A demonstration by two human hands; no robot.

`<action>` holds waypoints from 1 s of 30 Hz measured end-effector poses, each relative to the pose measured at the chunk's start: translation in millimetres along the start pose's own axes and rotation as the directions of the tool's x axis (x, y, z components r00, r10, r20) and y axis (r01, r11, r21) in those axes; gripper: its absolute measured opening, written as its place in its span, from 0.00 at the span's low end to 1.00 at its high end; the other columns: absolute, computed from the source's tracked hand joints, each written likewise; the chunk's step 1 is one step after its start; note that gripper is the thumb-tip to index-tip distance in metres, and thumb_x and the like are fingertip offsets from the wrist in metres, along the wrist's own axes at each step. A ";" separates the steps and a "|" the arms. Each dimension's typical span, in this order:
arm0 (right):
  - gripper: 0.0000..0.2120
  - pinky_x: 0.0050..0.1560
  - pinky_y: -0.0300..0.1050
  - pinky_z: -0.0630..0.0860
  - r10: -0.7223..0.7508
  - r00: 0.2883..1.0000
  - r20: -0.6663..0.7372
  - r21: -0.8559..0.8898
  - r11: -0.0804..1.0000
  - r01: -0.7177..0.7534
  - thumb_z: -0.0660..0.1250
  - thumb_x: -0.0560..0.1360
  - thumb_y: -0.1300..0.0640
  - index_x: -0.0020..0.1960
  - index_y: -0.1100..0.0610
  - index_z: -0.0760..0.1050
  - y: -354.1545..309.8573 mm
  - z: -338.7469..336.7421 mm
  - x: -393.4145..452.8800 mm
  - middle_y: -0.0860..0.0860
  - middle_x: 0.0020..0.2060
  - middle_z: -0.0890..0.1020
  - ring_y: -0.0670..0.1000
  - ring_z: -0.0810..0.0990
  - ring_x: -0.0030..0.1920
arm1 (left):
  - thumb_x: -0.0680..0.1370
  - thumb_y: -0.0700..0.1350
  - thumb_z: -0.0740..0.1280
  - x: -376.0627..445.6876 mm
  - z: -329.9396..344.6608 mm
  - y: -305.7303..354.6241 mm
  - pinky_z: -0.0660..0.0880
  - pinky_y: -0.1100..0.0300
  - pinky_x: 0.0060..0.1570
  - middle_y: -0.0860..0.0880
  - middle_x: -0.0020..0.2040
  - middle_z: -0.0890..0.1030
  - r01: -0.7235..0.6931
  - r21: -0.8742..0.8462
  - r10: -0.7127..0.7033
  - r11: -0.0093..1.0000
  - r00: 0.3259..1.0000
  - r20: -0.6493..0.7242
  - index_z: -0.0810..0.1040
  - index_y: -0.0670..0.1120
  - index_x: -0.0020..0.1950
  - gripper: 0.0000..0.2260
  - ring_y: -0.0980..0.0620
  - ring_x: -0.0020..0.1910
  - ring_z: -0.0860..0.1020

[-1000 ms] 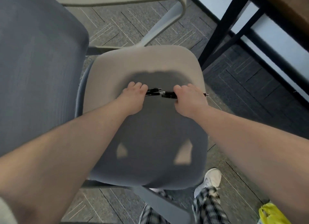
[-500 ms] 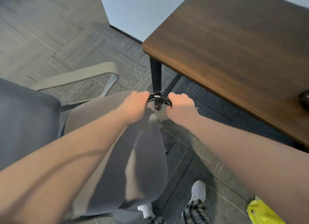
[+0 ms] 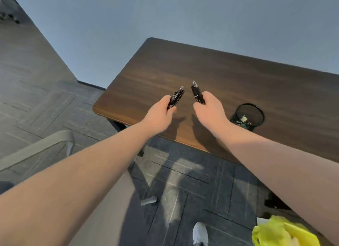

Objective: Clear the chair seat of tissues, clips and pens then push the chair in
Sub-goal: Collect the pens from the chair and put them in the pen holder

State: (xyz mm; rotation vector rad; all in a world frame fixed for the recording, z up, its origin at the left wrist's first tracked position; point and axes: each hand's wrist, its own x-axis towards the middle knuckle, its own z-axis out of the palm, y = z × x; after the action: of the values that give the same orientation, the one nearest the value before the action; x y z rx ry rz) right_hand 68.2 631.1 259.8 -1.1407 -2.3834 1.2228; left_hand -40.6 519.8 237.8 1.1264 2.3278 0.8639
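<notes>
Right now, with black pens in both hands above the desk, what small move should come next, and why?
Probably carry the right hand and its pens over to the mesh cup, which stands open on the desk just beside it; the left hand can follow.

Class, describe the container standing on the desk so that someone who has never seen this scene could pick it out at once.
Start at the dark wooden desk against the blue-grey wall. Near its front edge, just beyond the right hand, stands a black mesh cup. It is the only object resting on the desktop, round and open-topped, with small items lying in its bottom.
</notes>
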 end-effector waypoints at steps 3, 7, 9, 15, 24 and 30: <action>0.07 0.29 0.43 0.60 0.080 0.996 -0.044 0.090 0.993 -0.076 0.55 0.78 0.62 0.41 0.55 0.64 14.7 -41.4 9.9 0.49 0.33 0.68 0.48 0.66 0.32 | 0.81 0.43 0.59 22.5 22.2 45.3 0.70 0.56 0.44 0.43 0.53 0.82 -0.002 -0.130 0.000 0.991 1.000 -0.021 0.71 0.41 0.58 0.08 0.43 0.48 0.78; 0.05 0.31 0.43 0.61 0.174 0.981 -0.082 0.225 0.963 -0.151 0.56 0.77 0.63 0.43 0.55 0.66 39.3 -83.0 22.4 0.51 0.34 0.69 0.49 0.66 0.33 | 0.80 0.43 0.60 45.5 51.9 92.2 0.73 0.55 0.52 0.41 0.53 0.82 0.002 -0.226 0.002 0.974 1.000 0.016 0.72 0.42 0.58 0.09 0.42 0.54 0.78; 0.05 0.33 0.43 0.63 0.217 0.972 -0.094 0.292 0.939 -0.182 0.57 0.75 0.63 0.42 0.56 0.66 51.0 -100.1 27.6 0.51 0.35 0.69 0.49 0.67 0.35 | 0.80 0.43 0.60 56.4 66.0 109.9 0.74 0.54 0.54 0.42 0.53 0.81 0.013 -0.267 -0.003 0.964 0.999 0.040 0.72 0.43 0.58 0.08 0.43 0.55 0.79; 0.07 0.50 0.52 0.71 0.336 0.938 -0.087 0.512 0.823 -0.247 0.58 0.70 0.65 0.39 0.53 0.68 89.0 -130.1 46.1 0.53 0.41 0.72 0.55 0.72 0.45 | 0.80 0.45 0.62 84.9 103.0 147.3 0.75 0.53 0.56 0.44 0.53 0.81 0.059 -0.363 -0.051 0.930 0.998 0.032 0.74 0.46 0.57 0.08 0.45 0.53 0.79; 0.06 0.51 0.55 0.74 0.413 0.911 0.016 0.665 0.675 -0.318 0.60 0.67 0.67 0.40 0.56 0.68 118.5 -127.4 59.4 0.56 0.40 0.74 0.56 0.74 0.45 | 0.80 0.44 0.62 101.3 137.0 156.3 0.76 0.50 0.60 0.49 0.46 0.81 0.147 -0.489 -0.117 0.860 0.989 0.092 0.73 0.50 0.51 0.02 0.46 0.55 0.80; 0.07 0.53 0.56 0.74 0.381 0.924 0.028 0.627 0.713 -0.313 0.59 0.70 0.67 0.39 0.56 0.68 130.5 -122.1 61.7 0.53 0.38 0.74 0.55 0.74 0.45 | 0.79 0.44 0.62 103.6 158.2 152.8 0.76 0.52 0.59 0.47 0.52 0.80 0.176 -0.503 -0.144 0.846 0.984 0.102 0.74 0.49 0.55 0.05 0.48 0.54 0.79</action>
State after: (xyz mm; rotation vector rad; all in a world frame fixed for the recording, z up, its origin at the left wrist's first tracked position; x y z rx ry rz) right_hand 159.4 793.6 227.5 -1.3887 -1.4985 1.8319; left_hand 76.3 732.1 218.3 0.7063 1.9316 1.2644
